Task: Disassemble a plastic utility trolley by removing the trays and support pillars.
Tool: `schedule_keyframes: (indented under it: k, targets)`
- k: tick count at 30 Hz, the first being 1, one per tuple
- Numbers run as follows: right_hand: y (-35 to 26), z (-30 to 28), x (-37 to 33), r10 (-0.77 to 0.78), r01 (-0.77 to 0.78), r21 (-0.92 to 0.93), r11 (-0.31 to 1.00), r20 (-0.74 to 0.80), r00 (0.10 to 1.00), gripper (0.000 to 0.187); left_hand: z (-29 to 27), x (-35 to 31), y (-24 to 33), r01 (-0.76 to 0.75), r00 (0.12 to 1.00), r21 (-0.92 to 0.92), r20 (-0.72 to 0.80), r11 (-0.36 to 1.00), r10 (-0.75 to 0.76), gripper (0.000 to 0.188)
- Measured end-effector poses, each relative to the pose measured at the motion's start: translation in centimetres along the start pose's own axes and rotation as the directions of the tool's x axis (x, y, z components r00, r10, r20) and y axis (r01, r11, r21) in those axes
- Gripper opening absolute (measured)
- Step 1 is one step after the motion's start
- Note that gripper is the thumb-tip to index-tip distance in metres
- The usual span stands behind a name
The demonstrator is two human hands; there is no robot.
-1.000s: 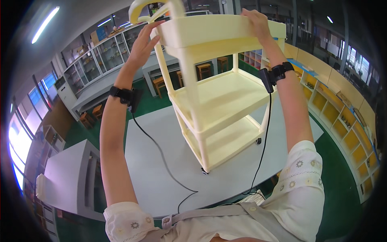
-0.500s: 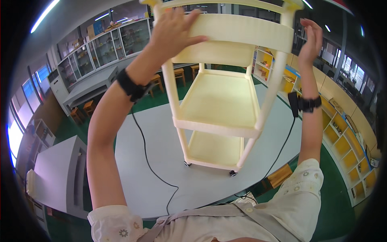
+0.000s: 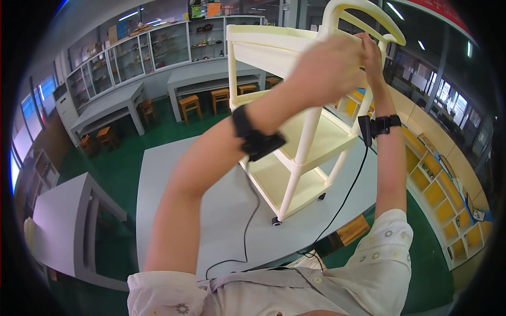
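Note:
A cream plastic three-tier rolling cart [image 3: 301, 141] stands on small black casters on the white table, turned at an angle with its curved push handle at the upper right. My left hand [image 3: 331, 71] reaches across the cart's near top corner; motion smears it, so its fingers cannot be made out. Close beside it, my right hand [image 3: 372, 59] is raised at the handle end, its fingers bent against the cart just below the handle. Part of that grip is hidden behind the left hand. Each wrist wears a black strap with a small device and a cable.
The white table [image 3: 216, 239] has a curved near edge. Grey desks [image 3: 63, 224] and wooden stools [image 3: 190, 108] stand to the left and beyond. Glass cabinets [image 3: 168, 45] line the far wall. Yellow-backed shelves [image 3: 443, 210] curve along the right. Black cables [image 3: 342, 203] trail over the table.
The cart has turned, its handle end swinging to the right and its side now showing. My left hand has moved right across it, and my right hand has come in against the cart.

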State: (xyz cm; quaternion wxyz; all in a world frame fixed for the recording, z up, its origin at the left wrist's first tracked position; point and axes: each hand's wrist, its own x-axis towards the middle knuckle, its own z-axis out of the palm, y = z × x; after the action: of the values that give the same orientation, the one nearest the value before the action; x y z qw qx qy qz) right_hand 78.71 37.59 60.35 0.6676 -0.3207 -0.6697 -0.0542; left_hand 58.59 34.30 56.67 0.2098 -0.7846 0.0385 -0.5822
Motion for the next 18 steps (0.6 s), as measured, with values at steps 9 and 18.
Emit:
schedule_keyframes:
  k: [9,18]
  targets:
    - [-1.3,1.7,1.6,-0.147,0.049,-0.646,0.762,-0.098,0.984,0.039,-5.9,-6.5,-12.3,0.434,0.103,-0.7,0.665,-0.568,-0.74,0.036]
    - [-2.4,4.0,0.4,-0.405,0.304,-0.578,0.758,-0.051,0.913,0.035,-1.7,-5.2,-12.8,0.492,-0.047,-0.747,0.49,-0.447,-0.87,0.03]
